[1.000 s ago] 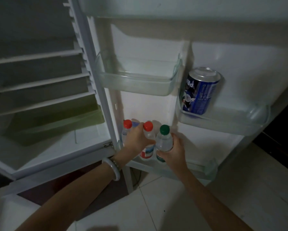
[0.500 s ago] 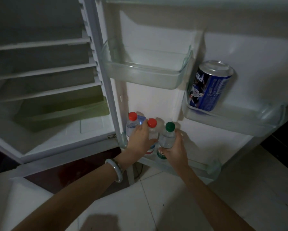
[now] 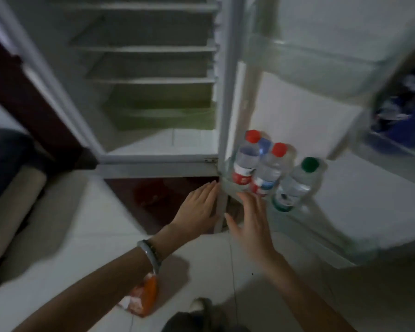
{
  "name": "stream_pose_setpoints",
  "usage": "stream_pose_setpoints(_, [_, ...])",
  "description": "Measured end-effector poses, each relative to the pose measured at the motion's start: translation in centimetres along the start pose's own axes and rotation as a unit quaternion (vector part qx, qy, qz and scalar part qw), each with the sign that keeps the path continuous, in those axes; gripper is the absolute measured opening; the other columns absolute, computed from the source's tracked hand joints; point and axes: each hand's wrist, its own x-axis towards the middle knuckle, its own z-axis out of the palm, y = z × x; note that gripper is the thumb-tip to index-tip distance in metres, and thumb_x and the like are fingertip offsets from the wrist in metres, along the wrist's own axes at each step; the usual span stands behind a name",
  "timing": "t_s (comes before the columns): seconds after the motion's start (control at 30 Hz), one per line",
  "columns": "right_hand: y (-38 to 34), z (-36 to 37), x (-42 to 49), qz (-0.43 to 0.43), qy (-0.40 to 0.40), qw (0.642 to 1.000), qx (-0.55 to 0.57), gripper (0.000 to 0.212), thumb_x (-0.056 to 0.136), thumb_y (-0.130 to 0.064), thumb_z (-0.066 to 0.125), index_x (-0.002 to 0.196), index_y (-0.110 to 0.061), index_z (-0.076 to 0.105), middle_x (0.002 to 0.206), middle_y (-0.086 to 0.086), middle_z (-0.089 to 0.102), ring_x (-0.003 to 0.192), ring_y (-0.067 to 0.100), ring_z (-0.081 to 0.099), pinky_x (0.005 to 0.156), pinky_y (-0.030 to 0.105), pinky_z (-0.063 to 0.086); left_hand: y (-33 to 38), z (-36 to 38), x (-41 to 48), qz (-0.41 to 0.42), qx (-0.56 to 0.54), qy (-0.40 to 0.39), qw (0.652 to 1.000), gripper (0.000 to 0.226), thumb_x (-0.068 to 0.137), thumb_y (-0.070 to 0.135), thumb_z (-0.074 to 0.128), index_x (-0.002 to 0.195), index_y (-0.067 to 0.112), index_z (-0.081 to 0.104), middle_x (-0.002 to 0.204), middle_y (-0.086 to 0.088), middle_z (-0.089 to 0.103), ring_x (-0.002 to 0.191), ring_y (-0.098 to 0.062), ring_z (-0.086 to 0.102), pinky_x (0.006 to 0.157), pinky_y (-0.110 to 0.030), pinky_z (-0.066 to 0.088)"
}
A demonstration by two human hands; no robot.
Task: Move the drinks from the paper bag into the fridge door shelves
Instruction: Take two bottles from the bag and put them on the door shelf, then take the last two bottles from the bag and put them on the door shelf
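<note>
Three clear bottles stand in the bottom door shelf (image 3: 228, 185) of the open fridge: two with red caps (image 3: 246, 161) (image 3: 269, 168) and one with a green cap (image 3: 295, 185), which leans to the right. A blue cap (image 3: 264, 143) shows behind the red ones. My left hand (image 3: 199, 207) is open, just left of the door's lower edge. My right hand (image 3: 249, 219) is open too, below the bottles and holding nothing. A blue can (image 3: 403, 116) sits blurred in the middle door shelf at the right. The paper bag is not clearly in view.
The fridge interior (image 3: 153, 104) has bare shelves and a green drawer. An orange and white packet (image 3: 141, 298) lies on the white floor below my left arm. A dark cabinet (image 3: 22, 80) and a cushion (image 3: 7, 212) are at the left. My foot (image 3: 199, 305) shows at the bottom.
Both hands have let go of the bottles and drawn back toward me. The view has swung down and left, so the door shelves sit further right.
</note>
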Motion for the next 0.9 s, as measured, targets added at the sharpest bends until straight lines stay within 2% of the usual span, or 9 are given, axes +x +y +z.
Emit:
stream_pose_setpoints(0.13, [-2.8, 6.0, -0.4, -0.075, -0.126, 0.989, 0.027, 0.052, 0.072, -0.015, 0.076, 0.116, -0.013, 0.048, 0.110, 0.015, 0.056, 0.105, 0.027, 0.051, 0.088, 0.042, 0.049, -4.2, 0.1, -7.5, -0.131, 0.001, -0.032, 0.991, 0.075, 0.079, 0.052, 0.046, 0.134, 0.002, 0.044, 0.135, -0.015, 0.051, 0.123, -0.029, 0.050, 0.096, -0.036, 0.044])
stream_pose_setpoints(0.2, [-4.3, 9.2, -0.8, -0.103, -0.191, 0.976, 0.032, 0.048, 0.074, -0.016, 0.075, 0.116, -0.010, 0.052, 0.110, 0.015, 0.056, 0.103, 0.029, 0.054, 0.085, 0.043, 0.051, -6.1, -0.1, -11.9, -0.207, 0.013, -0.050, 0.977, 0.073, 0.086, 0.044, 0.051, 0.143, 0.005, 0.028, 0.148, -0.013, 0.034, 0.136, -0.027, 0.033, 0.108, -0.037, 0.031])
stream_pose_setpoints(0.23, [-5.1, 10.8, -1.1, -0.116, -0.224, 0.967, 0.029, 0.046, 0.074, -0.017, 0.075, 0.115, -0.009, 0.054, 0.110, 0.014, 0.056, 0.102, 0.029, 0.055, 0.084, 0.041, 0.051, -7.1, -0.1, -14.2, -0.252, 0.017, -0.071, 0.965, 0.075, 0.088, 0.042, 0.052, 0.146, 0.007, 0.019, 0.152, -0.011, 0.026, 0.139, -0.026, 0.024, 0.112, -0.037, 0.024])
stream_pose_setpoints(0.3, [-6.6, 14.0, -1.8, -0.139, -0.283, 0.949, 0.025, 0.044, 0.076, -0.018, 0.073, 0.115, -0.010, 0.056, 0.111, 0.013, 0.056, 0.100, 0.027, 0.054, 0.082, 0.035, 0.049, -8.5, -0.1, -18.3, -0.347, 0.009, -0.095, 0.933, 0.076, 0.089, 0.041, 0.054, 0.147, 0.011, 0.014, 0.155, -0.008, 0.020, 0.141, -0.024, 0.018, 0.114, -0.035, 0.018])
stream_pose_setpoints(0.43, [-9.1, 19.5, -3.1, -0.177, -0.380, 0.908, 0.016, 0.040, 0.078, -0.017, 0.072, 0.114, -0.009, 0.057, 0.111, 0.012, 0.056, 0.100, 0.025, 0.055, 0.081, 0.024, 0.039, -10.6, 1.1, -25.3, -0.483, -0.050, -0.097, 0.869, 0.072, 0.087, 0.039, 0.059, 0.145, 0.013, 0.025, 0.151, -0.007, 0.028, 0.139, -0.024, 0.025, 0.114, -0.038, 0.023])
stream_pose_setpoints(0.6, [-9.7, 24.8, -3.6, -0.184, -0.442, 0.878, -0.004, 0.037, 0.081, -0.015, 0.069, 0.114, -0.007, 0.058, 0.113, 0.014, 0.055, 0.100, 0.025, 0.055, 0.081, 0.025, 0.042, -13.1, 4.1, -30.6, -0.556, -0.081, -0.109, 0.820, 0.063, 0.089, 0.037, 0.057, 0.141, 0.014, 0.032, 0.147, -0.007, 0.036, 0.136, -0.024, 0.031, 0.112, -0.037, 0.026])
stream_pose_setpoints(0.7, [-9.1, 28.4, -3.6, -0.179, -0.462, 0.868, -0.022, 0.035, 0.081, -0.016, 0.067, 0.114, -0.007, 0.057, 0.114, 0.013, 0.054, 0.103, 0.025, 0.054, 0.084, 0.029, 0.045, -15.2, 6.5, -32.1, -0.572, -0.093, -0.125, 0.806, 0.061, 0.089, 0.036, 0.056, 0.141, 0.014, 0.032, 0.147, -0.008, 0.037, 0.135, -0.024, 0.032, 0.111, -0.036, 0.025])
stream_pose_setpoints(0.9, [-7.2, 35.5, -4.8, -0.130, -0.516, 0.846, -0.035, 0.030, 0.084, -0.017, 0.064, 0.113, -0.011, 0.056, 0.116, 0.008, 0.051, 0.106, 0.021, 0.049, 0.084, 0.024, 0.042, -18.9, 12.7, -34.0, -0.607, -0.107, -0.155, 0.772, 0.062, 0.087, 0.033, 0.059, 0.140, 0.014, 0.034, 0.147, -0.007, 0.038, 0.135, -0.024, 0.033, 0.111, -0.037, 0.027])
